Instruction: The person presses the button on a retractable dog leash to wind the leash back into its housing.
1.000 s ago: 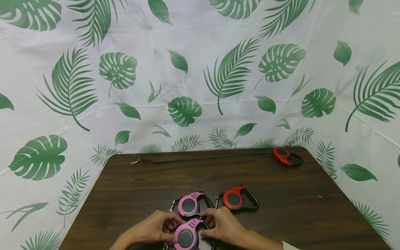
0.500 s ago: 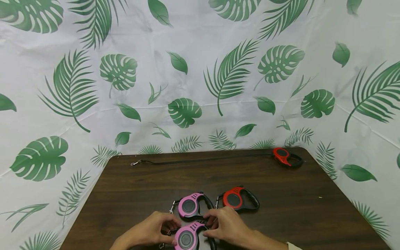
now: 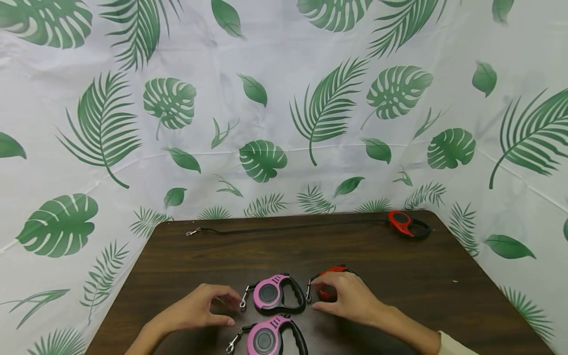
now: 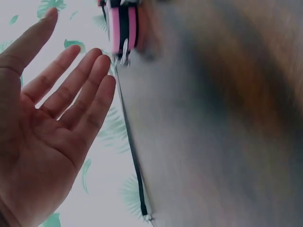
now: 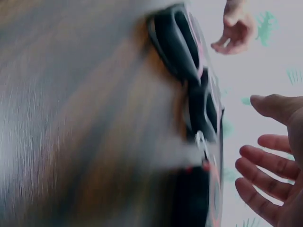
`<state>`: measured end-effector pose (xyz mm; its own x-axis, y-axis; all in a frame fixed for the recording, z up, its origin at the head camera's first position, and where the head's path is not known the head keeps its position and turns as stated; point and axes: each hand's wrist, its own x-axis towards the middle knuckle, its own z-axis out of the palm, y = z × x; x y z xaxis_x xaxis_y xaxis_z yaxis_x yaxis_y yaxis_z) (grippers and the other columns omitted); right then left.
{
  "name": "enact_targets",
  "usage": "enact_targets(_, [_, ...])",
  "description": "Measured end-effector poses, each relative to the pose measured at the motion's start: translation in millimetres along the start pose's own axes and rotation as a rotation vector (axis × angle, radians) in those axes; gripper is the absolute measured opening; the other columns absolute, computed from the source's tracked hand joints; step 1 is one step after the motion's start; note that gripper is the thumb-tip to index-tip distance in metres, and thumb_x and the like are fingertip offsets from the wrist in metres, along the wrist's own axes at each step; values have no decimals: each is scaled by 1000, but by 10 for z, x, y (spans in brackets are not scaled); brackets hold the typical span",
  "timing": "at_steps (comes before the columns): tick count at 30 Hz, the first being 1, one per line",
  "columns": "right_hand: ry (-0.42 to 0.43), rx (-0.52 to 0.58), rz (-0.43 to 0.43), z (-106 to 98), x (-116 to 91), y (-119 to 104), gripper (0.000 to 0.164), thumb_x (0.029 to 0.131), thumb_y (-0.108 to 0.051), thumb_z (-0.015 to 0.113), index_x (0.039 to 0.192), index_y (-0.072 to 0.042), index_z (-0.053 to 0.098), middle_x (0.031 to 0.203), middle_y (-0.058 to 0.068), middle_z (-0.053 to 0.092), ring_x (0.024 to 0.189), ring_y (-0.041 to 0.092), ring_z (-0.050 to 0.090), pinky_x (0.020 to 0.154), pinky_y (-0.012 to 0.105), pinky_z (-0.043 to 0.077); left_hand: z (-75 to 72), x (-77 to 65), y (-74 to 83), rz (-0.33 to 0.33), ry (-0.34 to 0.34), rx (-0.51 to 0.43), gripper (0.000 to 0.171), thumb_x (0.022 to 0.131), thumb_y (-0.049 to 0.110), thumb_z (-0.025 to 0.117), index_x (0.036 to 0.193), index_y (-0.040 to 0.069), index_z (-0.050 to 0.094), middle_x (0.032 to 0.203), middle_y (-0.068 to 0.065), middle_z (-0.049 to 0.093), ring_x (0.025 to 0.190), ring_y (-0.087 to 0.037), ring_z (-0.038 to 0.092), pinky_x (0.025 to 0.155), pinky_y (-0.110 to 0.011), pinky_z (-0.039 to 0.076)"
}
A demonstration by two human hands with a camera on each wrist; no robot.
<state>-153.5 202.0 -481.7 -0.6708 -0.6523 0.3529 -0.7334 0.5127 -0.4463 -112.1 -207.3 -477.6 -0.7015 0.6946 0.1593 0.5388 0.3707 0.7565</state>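
Two pink retractable dog leashes lie one in front of the other: the farther pink leash (image 3: 284, 309) and the nearer pink leash (image 3: 253, 342), both with black handles and metal clips. Left of them my left hand (image 3: 201, 308) hovers, holding nothing; its fingers look loosely spread in the left wrist view. My right hand (image 3: 355, 301) is above a red retractable leash (image 3: 335, 269) and hides most of it in the head view. In the right wrist view the right hand's fingers (image 5: 265, 158) are apart and relaxed, with nothing between them.
Another red leash (image 3: 401, 223) lies at the back right corner. Its black cord (image 3: 284, 228) stretches along the table's far edge to a metal clip (image 3: 193, 231) at the left. A leaf-print cloth (image 3: 266, 98) hangs behind the brown table (image 3: 199, 266).
Both hands have let go of the nearer pink leash. My left hand has drawn back to the left; my right hand has moved right and away from me, over the red leash.
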Motion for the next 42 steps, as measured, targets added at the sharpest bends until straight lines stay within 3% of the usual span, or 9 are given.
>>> enact_targets(7, [-12,-2,-4,-260,-81,296,48,88,-36,89,125,-10,73,111,2,77,92,17,73,75,36,61,-182,15,-86,-54,118,117,48,93,35,83,131,10,68,121,-11,75,107,-26,73,93,-46,60])
enact_targets(12, [48,-102,-10,-442,-146,509,48,86,-36,90,125,-12,74,115,-1,77,102,19,74,84,40,62,-280,7,-193,-57,245,207,49,92,34,85,132,12,68,123,-4,76,111,-22,72,94,-42,59])
enact_targets(17, [105,-193,9,-622,-219,747,48,84,-34,91,123,-12,75,115,-2,77,103,19,74,85,42,62,-373,19,-297,-1,368,345,52,87,23,89,132,8,69,126,-9,75,110,-26,73,91,-42,60])
enact_targets(22, [141,-238,37,-795,-291,1041,49,83,-33,92,122,-9,75,115,1,77,103,24,75,85,46,62,-493,44,-406,37,448,456,59,81,15,92,134,4,68,129,-10,73,112,-31,71,89,-46,60])
enact_targets(27, [171,-285,59,-954,-377,1316,49,82,-32,93,121,-9,75,115,2,78,103,27,75,85,49,61,-628,44,-544,20,495,522,61,79,12,93,134,3,68,131,-11,72,118,-36,69,92,-54,58])
enact_targets(33, [198,-346,72,-1114,-462,1609,51,79,-31,95,120,-7,76,112,6,78,100,30,75,82,52,60,-780,-15,-737,-41,497,538,61,81,13,92,135,0,66,133,-18,70,125,-44,64,98,-63,52])
enact_targets(42, [237,-427,76,-1329,-577,2034,56,72,-24,98,118,-1,76,110,15,77,91,35,73,76,55,58,-1032,-99,-921,-110,526,553,59,84,11,90,135,-5,65,131,-26,68,121,-49,64,95,-64,52])
